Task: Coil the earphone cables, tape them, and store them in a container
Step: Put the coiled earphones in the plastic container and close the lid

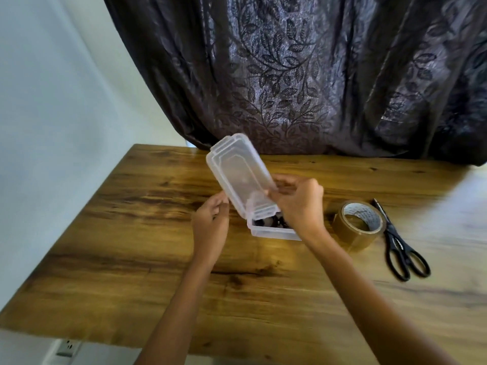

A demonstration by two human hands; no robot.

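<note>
A small clear plastic container [274, 231] stands on the wooden table [131, 259]. Its clear lid [239, 169] is raised and tilted up toward the far left. Dark coiled earphone cables [274, 222] lie inside, partly hidden by the lid and my right hand. My right hand [297, 201] grips the lid's right edge with curled fingers. My left hand [210, 219] is at the lid's left edge near the hinge end, its fingertips touching or just beside the plastic.
A roll of brown packing tape [358, 223] stands right of the container. Black scissors [398, 243] lie just beyond it, handles toward me. A dark patterned curtain [290, 75] hangs behind the table's far edge. A wall socket [67, 349] sits below the near left edge.
</note>
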